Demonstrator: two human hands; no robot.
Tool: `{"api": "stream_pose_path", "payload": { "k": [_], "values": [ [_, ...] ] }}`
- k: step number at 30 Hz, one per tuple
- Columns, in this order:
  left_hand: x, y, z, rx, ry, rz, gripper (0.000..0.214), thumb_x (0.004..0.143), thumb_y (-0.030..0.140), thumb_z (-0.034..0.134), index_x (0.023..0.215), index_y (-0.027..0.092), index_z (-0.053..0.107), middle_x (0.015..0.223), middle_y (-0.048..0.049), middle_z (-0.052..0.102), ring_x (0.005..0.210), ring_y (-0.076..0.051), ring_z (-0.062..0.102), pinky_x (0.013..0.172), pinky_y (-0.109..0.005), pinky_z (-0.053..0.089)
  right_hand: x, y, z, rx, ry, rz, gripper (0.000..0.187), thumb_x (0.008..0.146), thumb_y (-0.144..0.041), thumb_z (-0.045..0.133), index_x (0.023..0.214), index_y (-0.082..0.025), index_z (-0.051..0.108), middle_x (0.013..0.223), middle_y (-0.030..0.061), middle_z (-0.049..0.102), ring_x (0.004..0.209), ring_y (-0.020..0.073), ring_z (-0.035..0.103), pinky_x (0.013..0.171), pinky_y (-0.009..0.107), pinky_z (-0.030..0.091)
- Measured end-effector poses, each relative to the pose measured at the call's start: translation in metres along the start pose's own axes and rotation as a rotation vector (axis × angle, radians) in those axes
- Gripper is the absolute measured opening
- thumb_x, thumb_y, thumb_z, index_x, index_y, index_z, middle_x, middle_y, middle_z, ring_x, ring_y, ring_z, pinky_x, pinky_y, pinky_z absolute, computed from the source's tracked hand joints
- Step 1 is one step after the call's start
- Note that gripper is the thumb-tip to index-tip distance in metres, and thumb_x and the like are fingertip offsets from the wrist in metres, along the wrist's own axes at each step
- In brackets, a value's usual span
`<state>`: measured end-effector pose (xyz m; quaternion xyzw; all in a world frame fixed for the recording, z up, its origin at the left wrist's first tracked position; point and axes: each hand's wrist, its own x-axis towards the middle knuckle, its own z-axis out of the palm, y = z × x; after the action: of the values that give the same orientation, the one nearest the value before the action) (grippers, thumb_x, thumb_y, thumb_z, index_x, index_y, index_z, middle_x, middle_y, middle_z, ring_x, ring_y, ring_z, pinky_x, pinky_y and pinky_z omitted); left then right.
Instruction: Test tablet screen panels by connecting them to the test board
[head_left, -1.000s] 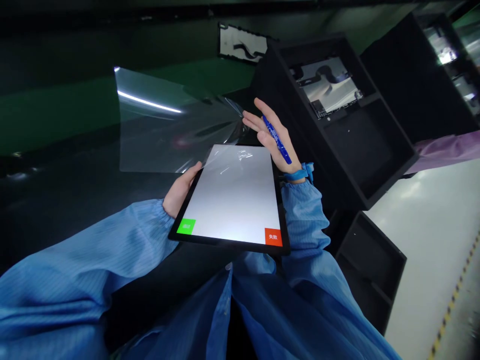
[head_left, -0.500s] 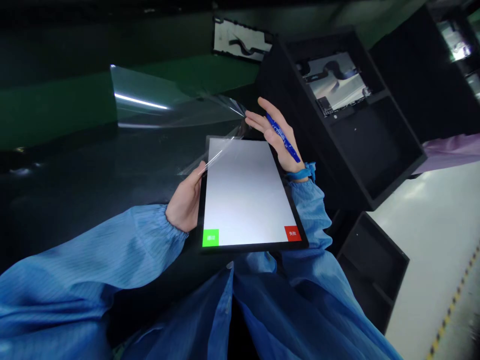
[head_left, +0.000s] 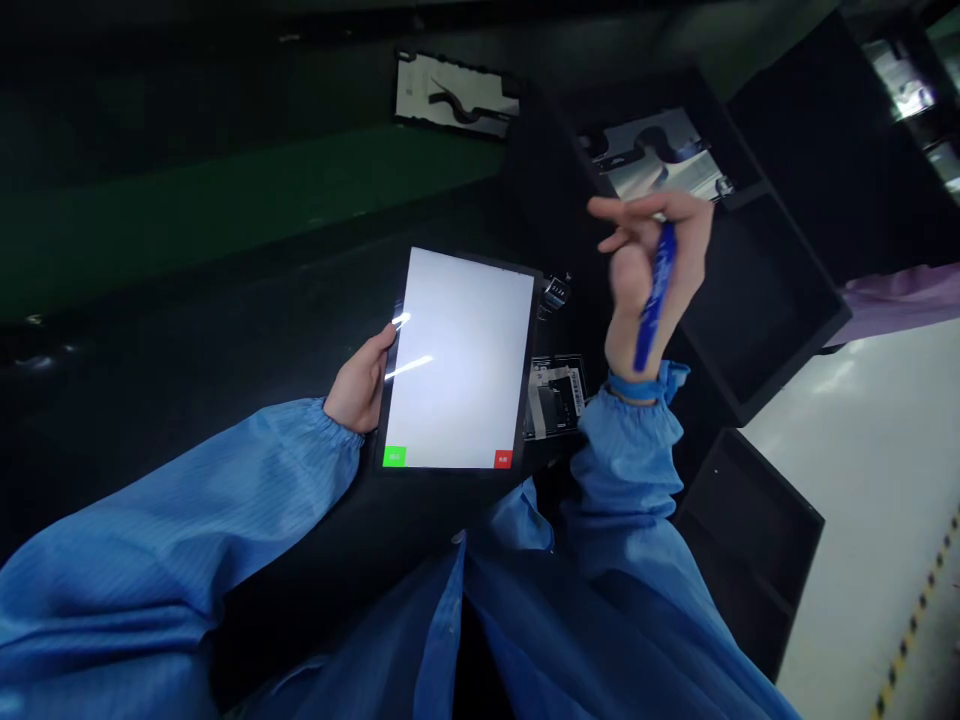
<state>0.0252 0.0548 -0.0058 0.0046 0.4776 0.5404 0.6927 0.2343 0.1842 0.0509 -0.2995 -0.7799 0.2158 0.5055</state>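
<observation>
My left hand [head_left: 360,382] grips the left edge of a display panel [head_left: 461,360], its thumb on the front border and the other fingers hidden behind. The panel is lit white, with a green box at its lower left corner and a red one at its lower right. Bright streaks cross its left side. Raised to the right, apart from the panel, my right hand [head_left: 664,270] is slightly blurred, with a blue marker pen [head_left: 655,297] tucked along the palm and some fingers stretched out. A blue band circles that wrist.
Beside the panel lie a small circuit part [head_left: 555,292] and a labelled module [head_left: 556,395]. A black divided box [head_left: 731,375] at right holds silvery panels [head_left: 652,150]. Another panel [head_left: 454,95] lies at the back. A second black tray [head_left: 750,540] sits lower right, near a purple sleeve [head_left: 900,305].
The clear film that my right hand held up is no longer seen raised. My right hand has moved right with the pen. The panel has shifted left and away from me.
</observation>
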Motion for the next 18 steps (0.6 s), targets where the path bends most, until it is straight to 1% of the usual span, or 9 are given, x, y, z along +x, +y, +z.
{"api": "stream_pose_path", "payload": {
  "k": [2,4,5,7,8,10,13,16,18],
  "values": [
    [0.0,0.0,-0.001,0.001,-0.008,0.002,0.046,0.097,0.041,0.043,0.125,0.012,0.064,0.094,-0.01,0.077,0.093,-0.029,0.074,0.086,-0.041,0.06,-0.01,-0.019,0.004,-0.104,-0.336,-0.063,0.049,0.089,-0.055,0.064,0.124,-0.023,0.054,0.133,0.0078,0.063,0.129,0.0299,0.057,0.109,0.053,0.046],
    [0.001,-0.001,-0.001,0.014,-0.011,0.004,0.048,0.097,0.042,0.042,0.126,0.012,0.064,0.096,-0.0101,0.077,0.097,-0.029,0.073,0.089,-0.042,0.059,-0.021,-0.032,0.013,-0.222,-0.657,-0.118,0.072,0.077,-0.064,0.073,0.134,-0.025,0.051,0.149,0.0078,0.052,0.145,0.0383,0.037,0.117,0.064,0.035],
    [0.001,-0.001,-0.002,0.019,-0.014,0.009,0.048,0.097,0.043,0.041,0.127,0.012,0.064,0.097,-0.0101,0.077,0.098,-0.03,0.073,0.09,-0.043,0.058,-0.027,-0.035,0.019,-0.275,-0.758,-0.136,0.081,0.073,-0.066,0.075,0.138,-0.026,0.049,0.154,0.0077,0.046,0.149,0.0413,0.028,0.117,0.068,0.03],
    [0.001,-0.002,-0.002,0.03,-0.026,0.012,0.049,0.097,0.043,0.041,0.129,0.013,0.063,0.1,-0.0102,0.077,0.101,-0.03,0.072,0.092,-0.044,0.058,-0.04,-0.035,0.03,-0.344,-0.848,-0.151,0.085,0.073,-0.064,0.077,0.142,-0.026,0.046,0.16,0.0089,0.036,0.151,0.0438,0.02,0.117,0.072,0.026],
    [0.001,-0.002,-0.002,0.033,-0.031,0.013,0.05,0.097,0.043,0.042,0.13,0.012,0.063,0.101,-0.0104,0.077,0.102,-0.031,0.072,0.093,-0.044,0.057,-0.047,-0.033,0.034,-0.366,-0.863,-0.167,0.081,0.075,-0.061,0.076,0.142,-0.025,0.047,0.161,0.0102,0.035,0.151,0.0435,0.019,0.117,0.072,0.025],
    [0.001,-0.001,-0.002,0.037,-0.032,0.009,0.051,0.096,0.043,0.042,0.13,0.011,0.062,0.102,-0.0111,0.076,0.103,-0.031,0.072,0.093,-0.044,0.058,-0.062,-0.028,0.04,-0.395,-0.837,-0.21,0.058,0.085,-0.051,0.071,0.133,-0.022,0.056,0.158,0.0115,0.04,0.151,0.0388,0.025,0.119,0.068,0.026],
    [0.002,0.0,-0.001,0.045,0.001,-0.003,0.051,0.097,0.042,0.041,0.128,0.01,0.063,0.1,-0.0115,0.077,0.101,-0.031,0.072,0.09,-0.043,0.059,-0.08,-0.023,0.041,-0.41,-0.684,-0.285,0.018,0.097,-0.031,0.058,0.108,-0.019,0.066,0.145,0.0108,0.057,0.144,0.029,0.044,0.119,0.054,0.038],
    [0.002,0.002,0.0,0.036,0.041,-0.014,0.047,0.098,0.039,0.039,0.122,0.009,0.065,0.091,-0.0101,0.077,0.095,-0.029,0.074,0.085,-0.04,0.061,-0.084,-0.024,0.031,-0.361,-0.482,-0.31,0.011,0.097,-0.023,0.059,0.1,-0.018,0.068,0.134,0.011,0.066,0.135,0.0265,0.055,0.113,0.045,0.048],
    [0.004,0.004,-0.001,0.02,0.069,-0.005,0.045,0.099,0.037,0.038,0.117,0.009,0.067,0.085,-0.0087,0.077,0.09,-0.027,0.075,0.082,-0.038,0.062,-0.082,-0.025,0.018,-0.322,-0.328,-0.214,0.014,0.095,-0.022,0.061,0.107,-0.02,0.069,0.131,0.0096,0.068,0.127,0.0244,0.062,0.105,0.04,0.055]
  ]
}}
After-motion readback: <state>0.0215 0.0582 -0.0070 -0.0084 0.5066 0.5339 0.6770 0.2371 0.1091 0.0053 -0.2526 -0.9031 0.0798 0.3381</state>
